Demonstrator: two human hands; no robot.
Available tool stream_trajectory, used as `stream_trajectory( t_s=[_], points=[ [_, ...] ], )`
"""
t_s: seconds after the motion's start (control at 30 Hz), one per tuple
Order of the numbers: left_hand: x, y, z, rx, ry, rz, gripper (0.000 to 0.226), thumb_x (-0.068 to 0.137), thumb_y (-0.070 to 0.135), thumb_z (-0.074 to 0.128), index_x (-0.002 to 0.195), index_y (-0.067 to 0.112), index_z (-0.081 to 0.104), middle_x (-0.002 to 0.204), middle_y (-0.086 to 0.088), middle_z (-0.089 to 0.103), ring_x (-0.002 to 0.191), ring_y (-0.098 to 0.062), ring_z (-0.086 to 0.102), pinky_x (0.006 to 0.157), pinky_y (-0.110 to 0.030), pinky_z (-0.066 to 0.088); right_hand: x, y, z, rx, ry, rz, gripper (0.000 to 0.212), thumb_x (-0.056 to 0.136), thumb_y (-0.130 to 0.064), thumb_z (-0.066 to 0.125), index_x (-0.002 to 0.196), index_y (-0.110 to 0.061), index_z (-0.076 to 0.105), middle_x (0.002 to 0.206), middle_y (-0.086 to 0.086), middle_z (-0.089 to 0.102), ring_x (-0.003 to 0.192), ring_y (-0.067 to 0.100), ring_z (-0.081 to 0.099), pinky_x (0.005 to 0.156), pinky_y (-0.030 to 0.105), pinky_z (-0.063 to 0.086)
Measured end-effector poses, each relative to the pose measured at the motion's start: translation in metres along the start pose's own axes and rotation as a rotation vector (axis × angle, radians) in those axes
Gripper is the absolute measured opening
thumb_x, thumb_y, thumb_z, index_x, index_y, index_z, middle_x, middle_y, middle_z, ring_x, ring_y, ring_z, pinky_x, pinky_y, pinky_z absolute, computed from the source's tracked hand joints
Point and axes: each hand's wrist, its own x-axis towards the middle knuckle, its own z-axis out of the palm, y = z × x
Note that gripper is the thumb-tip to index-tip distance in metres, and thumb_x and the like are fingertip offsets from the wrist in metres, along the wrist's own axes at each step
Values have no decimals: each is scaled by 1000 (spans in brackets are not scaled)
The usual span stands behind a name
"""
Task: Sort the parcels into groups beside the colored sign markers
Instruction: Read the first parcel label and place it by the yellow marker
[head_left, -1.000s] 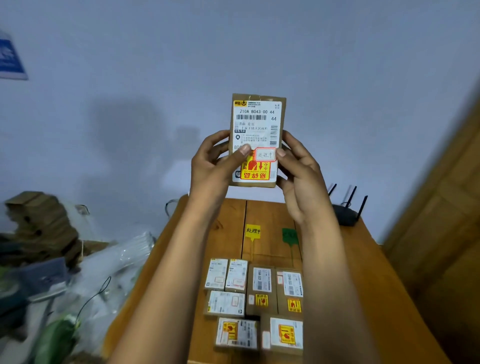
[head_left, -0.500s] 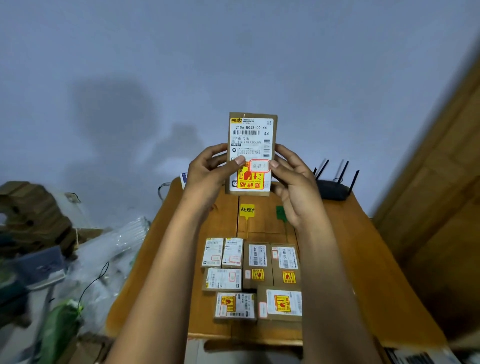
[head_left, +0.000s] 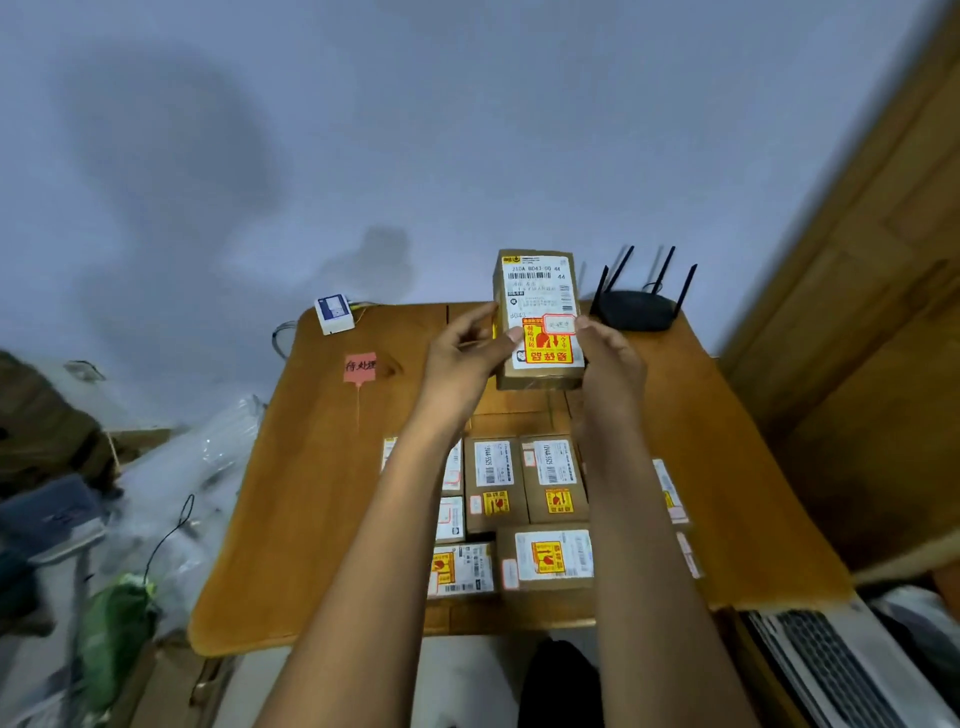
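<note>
One wooden tabletop (head_left: 322, 493) fills the middle of the view and runs back to a pale wall. About ten brown parcels (head_left: 524, 499) lie flat in close rows on its near half, partly hidden by the forearms. Each visible one has a white label, and most have a yellow-and-red sticker. An open laptop (head_left: 831, 665) sits at the near right corner, off the tabletop.

Both hands hold one more parcel, the raised parcel (head_left: 537, 291), upright above the far half of the tabletop with its label facing the camera. The left hand (head_left: 462, 358) grips its left edge, thumb on the front and fingers (head_left: 470, 325) curled toward the back. The right hand (head_left: 610, 364) grips the right edge, its thumb touching a small red-framed sticker; its other fingers are hidden behind the box.

Just right of the raised parcel, a black router (head_left: 636, 312) stands at the far edge. A pink sign marker (head_left: 360, 365) lies on the far left of the tabletop, well apart from the parcels. A small white box (head_left: 334, 313) rests at the far left corner.
</note>
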Motion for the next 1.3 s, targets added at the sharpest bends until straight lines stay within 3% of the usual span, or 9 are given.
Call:
stream_trajectory(
  t_s=[0.17, 0.3, 0.43, 0.53, 0.67, 0.77, 0.93, 1.1, 1.3],
  points=[
    [70, -40, 23, 16, 128, -62, 39, 91, 16, 71, 128, 10, 65, 114, -4, 70, 105, -20, 70, 86, -30, 60, 78, 22, 1, -108, -12, 45, 14, 96, -17, 61, 102, -13, 73, 100, 5, 78, 97, 26, 74, 86, 45, 60],
    [143, -86, 32, 82, 214, -167, 33, 93, 18, 68, 125, 9, 67, 115, -3, 71, 102, -17, 70, 79, -24, 59, 161, 58, 9, -222, -75, 165, 15, 96, -10, 59, 104, -19, 68, 107, 4, 74, 104, 23, 71, 88, 36, 59],
    [211, -158, 27, 221, 241, -293, 22, 89, 20, 69, 110, 19, 70, 112, 0, 73, 101, -23, 72, 85, -46, 61, 244, 123, 18, -307, -168, 286, 23, 96, -11, 61, 119, -15, 63, 117, 5, 70, 101, 16, 68, 80, 27, 55],
    [261, -219, 19, 344, 212, -366, 32, 85, 27, 65, 116, 21, 70, 113, 3, 74, 100, -21, 72, 86, -49, 60, 303, 178, 30, -391, -229, 377, 19, 97, -10, 59, 114, -19, 61, 117, 5, 69, 104, 20, 67, 91, 35, 57],
    [297, -279, 11, 436, 190, -451, 34, 92, 17, 65, 126, 17, 66, 122, -1, 71, 106, -21, 69, 93, -46, 57, 353, 240, 41, -541, -267, 495, 18, 97, -12, 60, 112, -21, 57, 116, 5, 67, 108, 26, 65, 99, 47, 54],
    [316, -320, 6, 486, 137, -481, 36, 91, 18, 64, 127, 19, 66, 122, 1, 72, 102, -19, 71, 91, -46, 58, 378, 274, 44, -609, -266, 539, 23, 96, -15, 60, 118, -18, 59, 116, 4, 66, 103, 23, 64, 96, 45, 55],
    [335, -356, -1, 575, 145, -484, 37, 95, 10, 61, 132, 15, 64, 124, -1, 71, 104, -18, 67, 86, -26, 49, 405, 316, 56, -681, -292, 550, 29, 96, -14, 58, 124, -10, 60, 117, 7, 67, 100, 22, 64, 82, 35, 53],
    [333, -374, -19, 572, 110, -477, 34, 96, 13, 61, 130, 15, 64, 123, -2, 72, 108, -20, 67, 95, -37, 54, 400, 340, 61, -718, -286, 536, 27, 95, -15, 58, 121, -12, 61, 117, 5, 68, 97, 19, 63, 75, 31, 50],
    [327, -364, -29, 544, 79, -425, 38, 99, 21, 59, 136, 15, 60, 128, 0, 67, 112, -18, 64, 94, -37, 54, 382, 338, 60, -699, -239, 535, 33, 93, -16, 59, 126, -15, 58, 120, 4, 67, 100, 19, 62, 75, 31, 50]
  ],
)
